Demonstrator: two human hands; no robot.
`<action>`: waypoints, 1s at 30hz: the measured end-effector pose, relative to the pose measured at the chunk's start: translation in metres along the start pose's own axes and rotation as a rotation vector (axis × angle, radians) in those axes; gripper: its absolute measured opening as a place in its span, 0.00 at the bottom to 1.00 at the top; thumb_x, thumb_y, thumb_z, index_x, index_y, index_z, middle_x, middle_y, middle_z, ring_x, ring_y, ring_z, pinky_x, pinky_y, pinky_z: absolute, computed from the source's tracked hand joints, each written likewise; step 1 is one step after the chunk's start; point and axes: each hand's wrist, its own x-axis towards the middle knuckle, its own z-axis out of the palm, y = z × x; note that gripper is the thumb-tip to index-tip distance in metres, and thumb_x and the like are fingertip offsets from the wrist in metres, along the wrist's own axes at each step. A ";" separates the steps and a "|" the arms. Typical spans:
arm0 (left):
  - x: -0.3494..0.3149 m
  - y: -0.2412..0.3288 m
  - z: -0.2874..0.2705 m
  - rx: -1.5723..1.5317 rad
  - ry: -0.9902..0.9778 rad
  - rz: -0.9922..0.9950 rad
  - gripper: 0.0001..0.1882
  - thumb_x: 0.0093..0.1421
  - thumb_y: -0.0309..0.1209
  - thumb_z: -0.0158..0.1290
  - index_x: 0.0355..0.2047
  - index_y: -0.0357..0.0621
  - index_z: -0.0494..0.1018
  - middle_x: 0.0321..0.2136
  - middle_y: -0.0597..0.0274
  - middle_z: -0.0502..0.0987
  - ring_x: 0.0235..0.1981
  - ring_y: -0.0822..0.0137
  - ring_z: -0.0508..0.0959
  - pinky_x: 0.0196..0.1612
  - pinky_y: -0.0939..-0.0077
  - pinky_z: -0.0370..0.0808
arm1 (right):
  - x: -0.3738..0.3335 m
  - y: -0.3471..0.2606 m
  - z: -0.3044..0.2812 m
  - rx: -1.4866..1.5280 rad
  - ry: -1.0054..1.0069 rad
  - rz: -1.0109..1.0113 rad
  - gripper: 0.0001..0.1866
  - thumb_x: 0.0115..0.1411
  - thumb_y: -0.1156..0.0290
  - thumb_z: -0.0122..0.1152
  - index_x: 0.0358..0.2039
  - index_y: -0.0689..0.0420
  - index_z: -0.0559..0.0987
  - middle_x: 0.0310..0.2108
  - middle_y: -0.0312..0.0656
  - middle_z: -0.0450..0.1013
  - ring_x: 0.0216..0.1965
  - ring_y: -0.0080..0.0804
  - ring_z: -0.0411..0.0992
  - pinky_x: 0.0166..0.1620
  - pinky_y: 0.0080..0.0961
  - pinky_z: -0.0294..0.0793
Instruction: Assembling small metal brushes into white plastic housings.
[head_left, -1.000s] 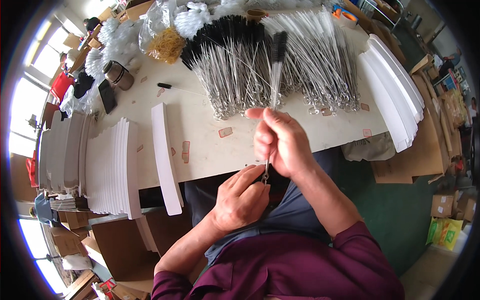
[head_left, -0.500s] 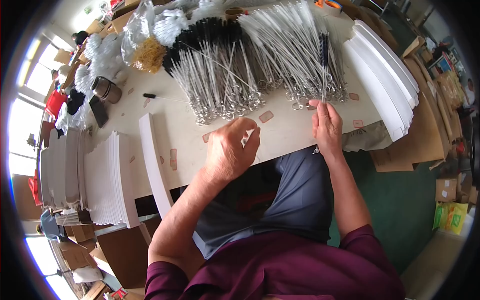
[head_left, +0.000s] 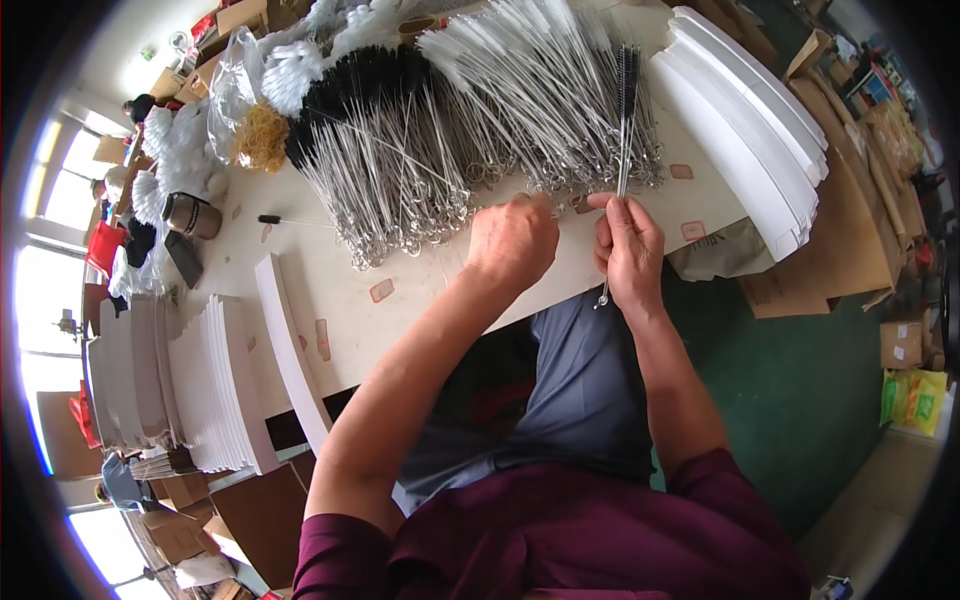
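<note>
My right hand (head_left: 633, 250) is closed around the wire stems of a few thin brushes; a black-bristled brush (head_left: 627, 85) points away from me, and a ring end sticks out below the fist. My left hand (head_left: 515, 240) reaches to the ring ends at the near edge of a pile of white-bristled wire brushes (head_left: 530, 85). Its fingers are curled, and whatever is between the fingertips is hidden. Left of it lies a pile of black-bristled wire brushes (head_left: 390, 160), rings toward me.
White folded card strips (head_left: 740, 130) are stacked at the right, more strips (head_left: 215, 380) at the left. One long white strip (head_left: 290, 345) overhangs the table's front edge. Rubber bands (head_left: 260, 138), a jar (head_left: 192, 215) and a single black brush (head_left: 270, 218) lie at the left.
My left hand has moved right and away from me, to the white brushes' ring ends. My right hand still holds its brushes. The whole view has shifted slightly.
</note>
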 end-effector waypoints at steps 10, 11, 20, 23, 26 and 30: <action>-0.006 0.008 -0.016 -0.244 0.138 0.001 0.07 0.61 0.29 0.59 0.28 0.40 0.77 0.29 0.52 0.80 0.29 0.52 0.83 0.34 0.60 0.82 | 0.000 0.002 -0.004 0.032 -0.042 0.004 0.19 0.79 0.60 0.47 0.42 0.61 0.80 0.18 0.26 0.60 0.16 0.11 0.54 0.19 0.16 0.54; -0.006 0.006 -0.024 -0.337 0.213 0.018 0.04 0.59 0.26 0.60 0.28 0.39 0.77 0.30 0.53 0.80 0.28 0.56 0.83 0.34 0.64 0.82 | 0.001 0.002 -0.002 0.024 -0.016 0.004 0.19 0.79 0.60 0.47 0.42 0.61 0.80 0.18 0.26 0.60 0.16 0.11 0.54 0.19 0.16 0.55; -0.007 0.005 -0.117 -0.668 0.351 -0.034 0.05 0.66 0.24 0.57 0.38 0.33 0.77 0.51 0.46 0.81 0.40 0.69 0.84 0.41 0.75 0.82 | 0.044 -0.019 0.038 0.137 -0.161 0.062 0.16 0.76 0.66 0.49 0.43 0.66 0.78 0.32 0.42 0.76 0.29 0.28 0.77 0.33 0.28 0.81; 0.002 -0.009 -0.137 -0.932 0.367 -0.052 0.07 0.68 0.24 0.55 0.37 0.29 0.76 0.50 0.41 0.81 0.41 0.65 0.85 0.43 0.72 0.84 | 0.089 -0.013 0.054 0.186 -0.169 0.080 0.17 0.76 0.66 0.49 0.43 0.70 0.78 0.44 0.54 0.78 0.44 0.41 0.81 0.50 0.38 0.84; 0.003 -0.024 -0.162 -0.981 0.434 0.030 0.09 0.70 0.26 0.52 0.38 0.31 0.76 0.48 0.40 0.81 0.43 0.60 0.85 0.44 0.67 0.86 | 0.108 -0.002 0.062 0.159 -0.121 0.094 0.18 0.74 0.67 0.51 0.41 0.73 0.78 0.38 0.52 0.78 0.41 0.39 0.80 0.51 0.37 0.85; -0.007 -0.036 -0.209 -1.036 0.559 0.124 0.10 0.70 0.27 0.49 0.37 0.32 0.78 0.42 0.41 0.83 0.40 0.58 0.87 0.43 0.63 0.88 | 0.115 0.008 0.059 0.163 -0.108 0.111 0.17 0.73 0.67 0.52 0.43 0.73 0.77 0.38 0.53 0.78 0.43 0.40 0.80 0.53 0.39 0.84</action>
